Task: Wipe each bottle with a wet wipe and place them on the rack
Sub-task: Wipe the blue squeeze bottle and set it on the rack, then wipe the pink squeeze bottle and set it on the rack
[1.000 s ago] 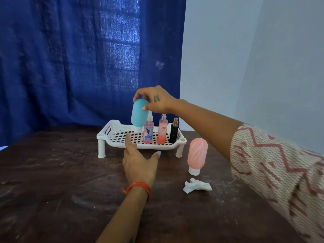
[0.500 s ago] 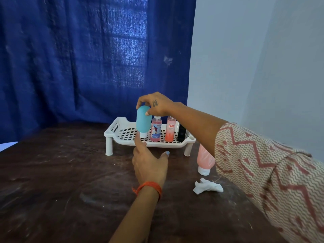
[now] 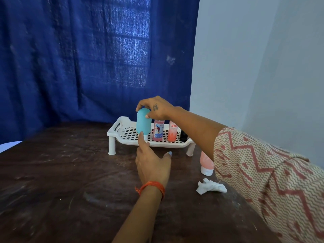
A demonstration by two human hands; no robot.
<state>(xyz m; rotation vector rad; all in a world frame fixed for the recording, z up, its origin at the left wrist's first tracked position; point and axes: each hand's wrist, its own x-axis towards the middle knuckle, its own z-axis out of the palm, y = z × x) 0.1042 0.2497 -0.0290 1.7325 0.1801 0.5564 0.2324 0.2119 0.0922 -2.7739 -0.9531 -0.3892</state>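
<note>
The right hand (image 3: 156, 108) grips the rounded top of the teal bottle (image 3: 143, 122) with fingertips and thumb, holding it cap-down on the white rack (image 3: 117, 132). The left hand (image 3: 151, 163) holds nothing; its forefinger reaches up to the bottle's lower end, the other fingers loosely spread over the counter (image 3: 70, 181).

We judge the teal bottle to be a soft, squeezable tube: light, matt and likely not slippery, but top-heavy on its small white cap. A hold at the upper body, as now, with a steadying touch low down, suits it; a hard squeeze could deform it.

The rack is a perforated tray on short legs. We note the teal bottle toward its left, then two pink spray bottles (image 3: 158, 131) and a small dark bottle (image 3: 183, 135) at the far right, largely hidden by the forearm.

The pink tube (image 3: 206, 163) stands cap-down on the counter right of the rack, not yet placed. A crumpled wipe (image 3: 211, 186) lies just near of it.
</note>
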